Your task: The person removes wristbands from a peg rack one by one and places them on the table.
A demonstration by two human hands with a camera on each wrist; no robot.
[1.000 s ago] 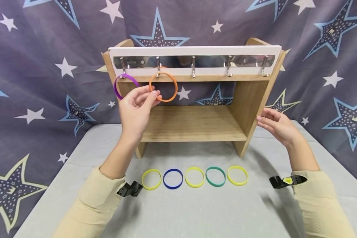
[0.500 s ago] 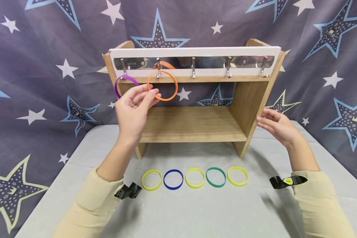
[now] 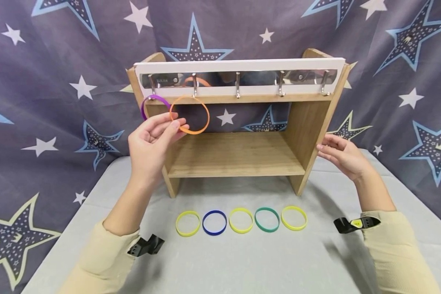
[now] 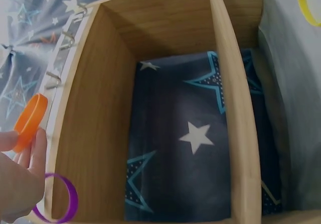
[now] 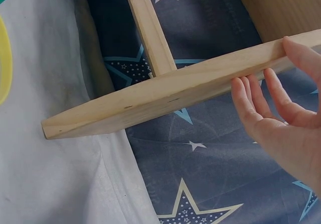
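Observation:
My left hand (image 3: pixel 150 143) pinches an orange silicone wristband (image 3: pixel 208 118) between thumb and fingers, in front of the hook rail and just below its second hook (image 3: pixel 194 85). A purple wristband (image 3: pixel 143 108) hangs from the leftmost hook, behind that hand. In the left wrist view, the orange wristband (image 4: pixel 31 119) stands out from the fingers, with the purple one (image 4: pixel 73 204) below. My right hand (image 3: pixel 343 155) touches the right side panel of the wooden shelf (image 3: pixel 312 134). In the right wrist view, its thumb lies over the panel's edge (image 5: pixel 200 73) and its fingertips touch the outer face.
Several wristbands lie in a row on the grey cloth before the shelf: a yellow one (image 3: pixel 176 224), a blue one (image 3: pixel 203 223), a teal one (image 3: pixel 256 220) and more yellow. More hooks (image 3: pixel 237 85) line the rail to the right. A star-patterned curtain (image 3: pixel 59 134) surrounds the table.
My left hand has drawn left and down with the orange wristband, which now sits lower than the second hook. The right hand stays at the side panel.

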